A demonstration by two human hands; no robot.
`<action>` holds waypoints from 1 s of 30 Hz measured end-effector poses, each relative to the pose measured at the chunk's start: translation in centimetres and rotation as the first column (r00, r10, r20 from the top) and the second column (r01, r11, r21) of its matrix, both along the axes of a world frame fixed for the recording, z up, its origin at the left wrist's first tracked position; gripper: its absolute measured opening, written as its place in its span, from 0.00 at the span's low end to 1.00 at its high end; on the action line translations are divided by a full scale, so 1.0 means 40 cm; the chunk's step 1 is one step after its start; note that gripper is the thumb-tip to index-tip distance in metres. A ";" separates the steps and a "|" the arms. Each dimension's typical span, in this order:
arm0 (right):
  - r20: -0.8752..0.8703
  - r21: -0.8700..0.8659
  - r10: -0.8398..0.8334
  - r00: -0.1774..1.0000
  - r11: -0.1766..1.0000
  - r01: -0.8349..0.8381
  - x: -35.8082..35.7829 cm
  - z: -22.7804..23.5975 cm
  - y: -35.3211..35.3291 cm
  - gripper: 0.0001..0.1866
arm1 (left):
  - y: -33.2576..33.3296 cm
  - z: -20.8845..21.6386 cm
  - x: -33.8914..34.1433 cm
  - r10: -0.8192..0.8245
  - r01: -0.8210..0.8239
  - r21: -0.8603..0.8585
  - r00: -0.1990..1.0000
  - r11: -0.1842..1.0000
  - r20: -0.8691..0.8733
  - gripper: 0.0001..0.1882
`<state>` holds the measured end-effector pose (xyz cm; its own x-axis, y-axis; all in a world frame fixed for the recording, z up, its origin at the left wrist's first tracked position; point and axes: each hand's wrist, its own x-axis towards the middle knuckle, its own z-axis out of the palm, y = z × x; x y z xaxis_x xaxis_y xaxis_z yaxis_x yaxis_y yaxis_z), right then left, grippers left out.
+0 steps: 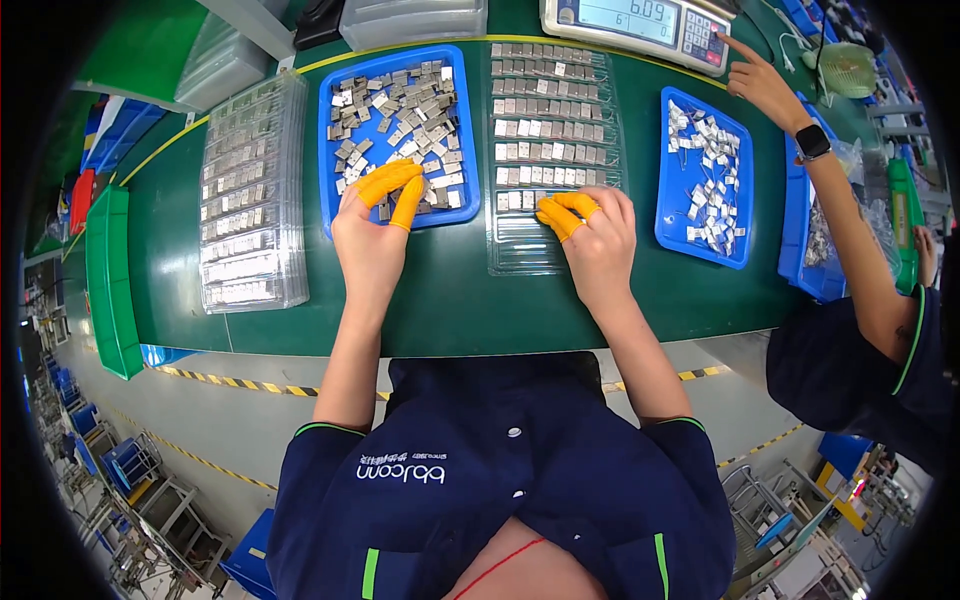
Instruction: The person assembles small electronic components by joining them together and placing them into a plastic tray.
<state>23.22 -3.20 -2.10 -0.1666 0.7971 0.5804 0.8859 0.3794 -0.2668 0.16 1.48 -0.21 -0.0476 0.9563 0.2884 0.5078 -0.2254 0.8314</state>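
My left hand [371, 222], with yellow finger cots, is over the near edge of a blue tray [326, 140] of small silver metal parts [440, 105]. Its thumb and fingertips are drawn together among the parts; whatever they pinch is hidden. My right hand [601, 235], also in yellow cots, bends its fingers over a clear plastic tray [525, 262] with rows of similar small parts [540, 128]. Those fingertips press together at the right part of the nearest partly filled row, covering what lies under them. Empty slots show below that row.
A stack of filled clear trays [253, 200] stands at left, beside a green bin [113, 280]. Small white parts with wires fill another blue tray [664, 225] at right. Behind it, a co-worker's hand [765, 88] reaches to the keypad of a digital scale [625, 22].
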 end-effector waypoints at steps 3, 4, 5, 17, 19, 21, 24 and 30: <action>-0.019 0.032 -0.033 0.999 0.999 0.033 0.022 0.021 -0.006 0.10 | 0.014 0.004 0.009 -0.030 0.034 0.016 0.978 0.999 -0.208 0.11; -0.048 0.078 -0.099 0.994 0.992 0.102 0.041 0.032 -0.010 0.12 | 0.019 0.009 0.012 -0.044 0.043 -0.011 0.957 0.999 -0.287 0.11; -0.065 0.041 -0.215 0.974 0.975 0.218 0.069 0.032 -0.012 0.14 | 0.028 0.003 0.007 -0.038 0.037 -0.008 0.957 0.999 -0.289 0.11; -0.008 -0.421 -0.643 0.766 0.697 0.580 0.251 0.019 -0.018 0.12 | 0.100 0.015 0.036 -0.262 0.315 -0.056 0.663 0.948 -0.701 0.12; 0.008 -0.410 -0.662 0.749 0.681 0.606 0.250 0.033 -0.021 0.11 | 0.107 0.030 0.035 -0.306 0.321 -0.107 0.674 0.941 -0.673 0.11; 0.023 -0.398 -0.682 0.731 0.665 0.632 0.256 0.027 -0.015 0.11 | 0.115 0.034 0.036 -0.348 0.327 -0.156 0.684 0.932 -0.641 0.10; 0.037 -0.075 -0.588 0.808 0.805 0.589 0.275 0.008 -0.014 0.12 | 0.134 0.010 0.029 -0.237 0.309 0.036 0.797 0.950 -0.555 0.10; -0.039 -0.439 -0.680 0.732 0.670 0.599 0.284 0.013 -0.015 0.12 | 0.145 0.022 0.039 -0.400 0.389 -0.153 0.702 0.908 -0.589 0.09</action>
<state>34.58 -3.80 -1.58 0.5439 0.8202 0.1775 0.7892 -0.4281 -0.4403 1.72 7.30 0.69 0.5108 0.8526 0.1102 0.7648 -0.5092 0.3948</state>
